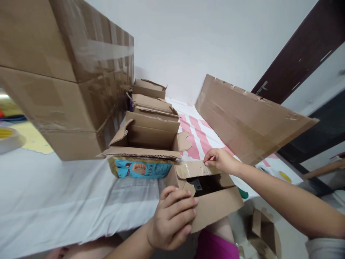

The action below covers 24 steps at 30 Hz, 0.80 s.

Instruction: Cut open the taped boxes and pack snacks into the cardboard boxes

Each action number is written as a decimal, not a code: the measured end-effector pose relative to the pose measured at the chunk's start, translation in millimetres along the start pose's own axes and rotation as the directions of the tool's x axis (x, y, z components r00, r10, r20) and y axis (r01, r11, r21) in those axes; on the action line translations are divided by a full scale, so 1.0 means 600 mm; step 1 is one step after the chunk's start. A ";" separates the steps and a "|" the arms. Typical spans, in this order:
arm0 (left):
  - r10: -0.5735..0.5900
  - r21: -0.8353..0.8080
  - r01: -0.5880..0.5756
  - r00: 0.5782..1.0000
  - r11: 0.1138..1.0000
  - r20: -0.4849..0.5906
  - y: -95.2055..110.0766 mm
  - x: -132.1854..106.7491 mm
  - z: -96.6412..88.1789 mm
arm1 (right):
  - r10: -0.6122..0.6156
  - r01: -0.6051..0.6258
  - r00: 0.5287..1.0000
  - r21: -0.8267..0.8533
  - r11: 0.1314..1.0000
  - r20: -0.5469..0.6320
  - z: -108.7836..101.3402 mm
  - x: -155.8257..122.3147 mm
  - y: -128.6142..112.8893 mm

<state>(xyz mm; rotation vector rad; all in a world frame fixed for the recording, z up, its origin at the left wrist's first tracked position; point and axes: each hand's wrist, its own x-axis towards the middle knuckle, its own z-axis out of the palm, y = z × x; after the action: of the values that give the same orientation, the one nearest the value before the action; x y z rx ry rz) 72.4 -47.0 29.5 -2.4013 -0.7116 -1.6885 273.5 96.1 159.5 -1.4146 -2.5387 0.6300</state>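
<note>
A small cardboard box [215, 207] with its top flaps apart stands at the table's front edge. Something dark with a pale label [197, 184] shows inside; its kind I cannot make out. My left hand [174, 217] is closed on the box's near left corner, fingers curled against a side flap. With thumb and fingers pinched, my right hand [219, 160] grips the taped back flap [192, 169]. Left of the box lies a blue and gold biscuit packet [144, 169], touching a larger opened carton [151, 135] behind it.
Large taped boxes [88, 72] are stacked on the left. More opened cartons [151, 102] line up toward the wall. A cardboard panel [250, 118] leans at right. Tape [10, 138] sits far left. Another opened box [265, 230] is on the floor; a person's arm [323, 169] shows right.
</note>
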 end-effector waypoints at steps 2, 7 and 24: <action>-0.040 0.028 0.040 0.999 0.999 -0.001 -0.003 0.000 0.000 | -0.072 0.070 0.997 -0.044 0.997 -0.029 0.004 -0.004 0.003; -0.118 0.090 0.115 0.993 0.989 0.024 -0.016 0.003 0.000 | -0.276 0.268 0.960 -0.122 0.955 -0.046 0.013 -0.029 -0.007; -0.099 0.083 0.093 0.993 0.992 0.069 -0.025 0.004 -0.002 | -0.417 0.418 0.907 -0.230 0.879 0.055 0.010 -0.056 -0.015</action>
<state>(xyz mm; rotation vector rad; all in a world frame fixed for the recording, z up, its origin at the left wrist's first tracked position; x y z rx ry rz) 65.8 -33.6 29.8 -2.4207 -0.9015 -1.5813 282.3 61.9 159.8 -0.8607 -2.8668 0.2601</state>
